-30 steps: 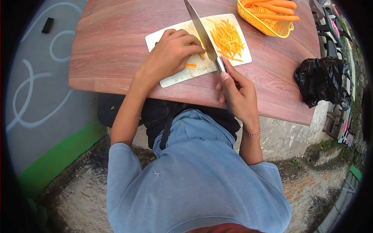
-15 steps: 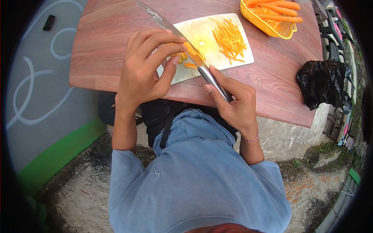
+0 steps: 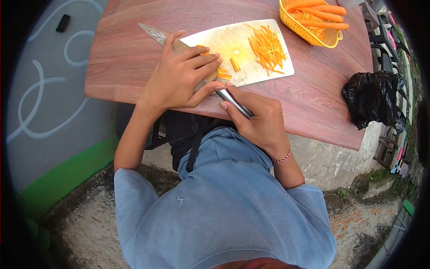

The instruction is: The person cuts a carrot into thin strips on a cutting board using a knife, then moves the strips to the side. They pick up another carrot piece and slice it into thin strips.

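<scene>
My right hand [image 3: 260,116] is wrapped round the metal handle of a large knife [image 3: 152,33], whose blade points to the upper left over the near left part of a white cutting board [image 3: 286,62]. Across the blade lies my left hand [image 3: 183,74], fingers apart, partly hiding the blade and some orange carrot pieces under it. One short carrot piece [image 3: 235,64] rests near the middle of the board. A pile of thin carrot strips [image 3: 268,48] is on the board's right side.
At the table's back right is a yellow basket [image 3: 309,36] with several whole carrots [image 3: 322,15] and shreds. A black plastic bag [image 3: 371,98] hangs at the right edge. Dark chairs [image 3: 383,42] stand beyond it.
My left hand has come down across the blade. The knife has shifted left and lower with my right hand, and a carrot piece now shows apart from the others.
</scene>
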`<state>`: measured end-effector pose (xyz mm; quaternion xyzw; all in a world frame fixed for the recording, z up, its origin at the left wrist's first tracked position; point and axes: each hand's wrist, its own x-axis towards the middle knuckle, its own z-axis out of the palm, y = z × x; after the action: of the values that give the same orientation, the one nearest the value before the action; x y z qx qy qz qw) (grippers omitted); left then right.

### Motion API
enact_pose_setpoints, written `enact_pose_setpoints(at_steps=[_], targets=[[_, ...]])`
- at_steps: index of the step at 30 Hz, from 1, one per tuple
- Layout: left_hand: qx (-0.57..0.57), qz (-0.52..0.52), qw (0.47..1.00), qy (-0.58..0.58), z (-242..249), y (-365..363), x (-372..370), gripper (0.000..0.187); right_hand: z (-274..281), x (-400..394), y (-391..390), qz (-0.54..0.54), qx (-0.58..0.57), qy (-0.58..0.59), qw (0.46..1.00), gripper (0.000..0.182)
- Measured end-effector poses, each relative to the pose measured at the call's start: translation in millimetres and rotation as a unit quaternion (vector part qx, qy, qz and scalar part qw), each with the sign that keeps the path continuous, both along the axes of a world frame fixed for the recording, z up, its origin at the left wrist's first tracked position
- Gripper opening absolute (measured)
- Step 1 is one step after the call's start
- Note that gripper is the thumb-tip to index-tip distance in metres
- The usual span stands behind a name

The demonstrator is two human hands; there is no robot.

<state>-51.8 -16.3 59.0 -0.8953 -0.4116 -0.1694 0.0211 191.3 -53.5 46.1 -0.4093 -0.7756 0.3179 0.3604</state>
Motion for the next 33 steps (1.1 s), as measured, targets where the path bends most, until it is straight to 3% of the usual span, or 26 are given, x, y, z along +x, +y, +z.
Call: enact_pose_setpoints(at_steps=[8, 14, 20, 21, 22, 26, 33], targets=[[0.012, -0.002, 0.999, -0.047, 14.1, 3.6, 2.4, 0.052, -10.2, -0.1, 1.0, -0.037, 0.016, 0.002, 0.999, 0.037], [-0.027, 0.023, 0.999, 0.030, 4.5, 3.5, 6.4, 0.052, -2.2, -4.2, -2.7, -0.003, -0.006, -0.011, 1.000, 0.040], [0.110, 0.025, 0.986, -0.122, 13.4, -3.1, 13.0, 0.033, -4.1, 7.4, -2.3, -0.019, -0.015, 0.064, 0.998, 0.037], [0.083, 0.052, 0.972, -0.216, -0.3, -9.4, 13.2, 0.028, -1.8, 13.0, -3.9, -0.020, -0.016, 0.063, 0.998, 0.037], [0.056, 0.080, 0.947, -0.307, -8.8, -13.9, 12.9, 0.024, 1.6, 19.9, -5.9, -0.045, -0.088, 0.078, 0.992, 0.038], [0.008, 0.138, 0.972, -0.189, -28.3, -14.0, 39.8, 0.020, 11.6, 40.1, -3.9, -0.121, -0.258, 0.064, 0.956, 0.040], [0.005, 0.181, 0.972, -0.152, -47.2, -9.9, 50.9, 0.032, 8.3, 40.8, -9.4, -0.112, -0.319, 0.107, 0.935, 0.039]])
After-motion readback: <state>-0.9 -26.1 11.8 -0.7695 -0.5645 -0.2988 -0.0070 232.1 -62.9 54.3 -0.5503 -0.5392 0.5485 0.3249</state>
